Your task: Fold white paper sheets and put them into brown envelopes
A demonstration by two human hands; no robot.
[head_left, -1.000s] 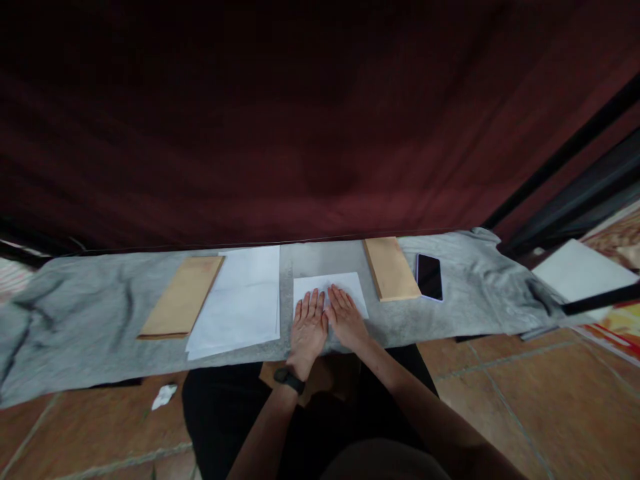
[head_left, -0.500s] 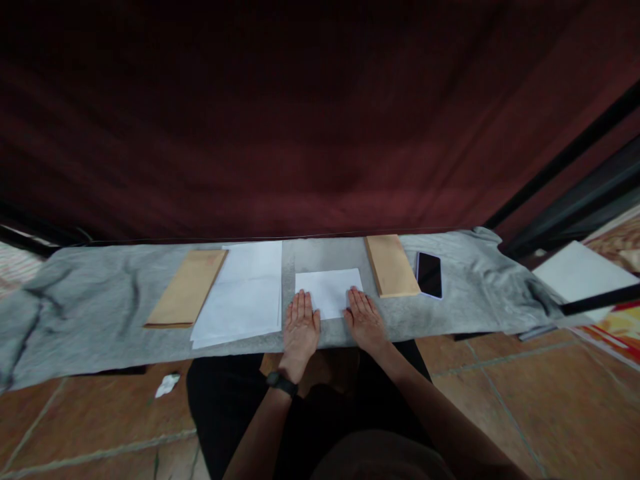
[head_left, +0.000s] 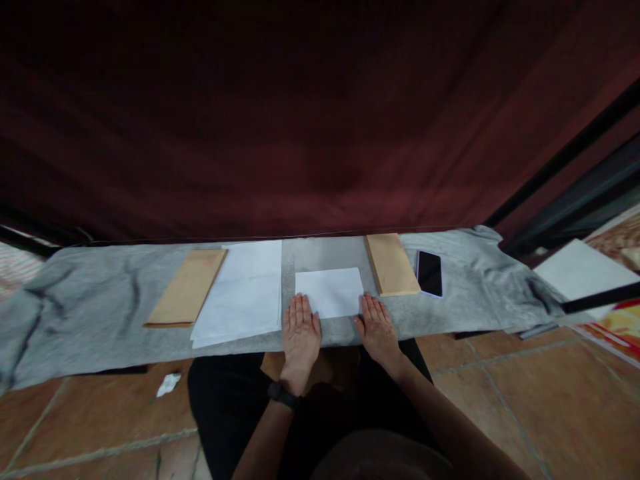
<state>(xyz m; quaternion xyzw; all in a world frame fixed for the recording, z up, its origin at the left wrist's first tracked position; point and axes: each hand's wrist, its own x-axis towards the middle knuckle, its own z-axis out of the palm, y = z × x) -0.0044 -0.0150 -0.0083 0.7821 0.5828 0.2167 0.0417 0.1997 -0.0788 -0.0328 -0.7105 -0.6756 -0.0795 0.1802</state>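
A small white sheet of paper (head_left: pixel 330 290), possibly folded, lies flat on the grey cloth (head_left: pixel 320 252) in front of me. My left hand (head_left: pixel 301 333) rests flat at its lower left corner, fingers stretched out and the tips on the paper's edge. My right hand (head_left: pixel 379 330) lies flat on the cloth by the lower right corner, fingers straight, with the thumb set apart. Neither hand grips anything. To the left is a stack of larger white sheets (head_left: pixel 245 293). A stack of brown envelopes (head_left: pixel 391 265) sits just beyond my right hand.
More brown envelopes (head_left: pixel 185 288) lie left of the large sheets, partly over them. A phone (head_left: pixel 429 273) with a dark screen lies at the right. A dark red curtain (head_left: pixel 320 167) hangs along the far edge. A crumpled white scrap (head_left: pixel 169 384) is on the tiled floor.
My right hand has slid right and slightly toward me, from on the small sheet to its lower right corner. My left hand has drawn back a little. The sheet stays in place.
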